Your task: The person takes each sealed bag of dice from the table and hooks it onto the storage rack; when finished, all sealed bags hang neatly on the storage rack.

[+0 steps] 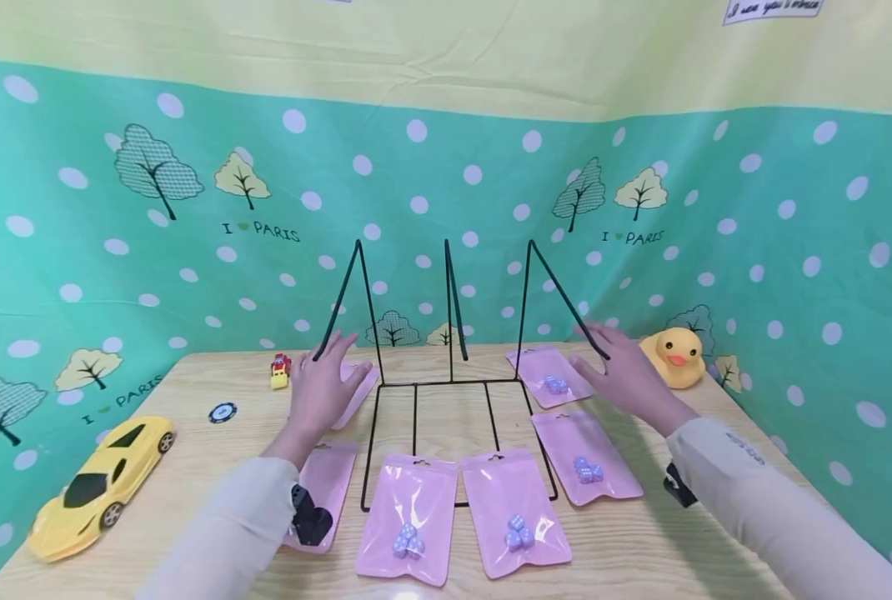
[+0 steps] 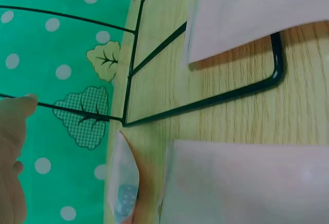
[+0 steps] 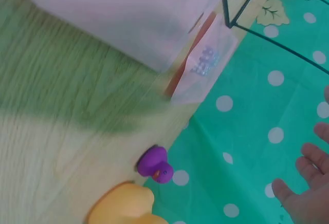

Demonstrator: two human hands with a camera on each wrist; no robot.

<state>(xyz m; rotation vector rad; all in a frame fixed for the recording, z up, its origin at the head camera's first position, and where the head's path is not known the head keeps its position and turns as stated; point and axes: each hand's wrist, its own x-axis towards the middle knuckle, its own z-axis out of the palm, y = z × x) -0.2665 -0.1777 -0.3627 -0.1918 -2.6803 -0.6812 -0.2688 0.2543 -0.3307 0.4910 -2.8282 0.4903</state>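
Observation:
A black wire rack with three raised prongs stands on the table. My left hand is at the end of its left prong, fingers loosely extended. In the left wrist view a fingertip overlaps the wire; contact is unclear. Beside the right prong's end, my right hand has its fingers spread, holding nothing. Pink pouches with light-purple dice lie around the rack, including a front-left pouch, a front-right pouch, a right pouch and a back-right pouch. My left arm partly covers two left pouches.
On the left are a yellow toy car, a poker chip and a small red-and-yellow toy. A yellow duck sits back right, near a small purple duck. A green dotted cloth hangs behind the table.

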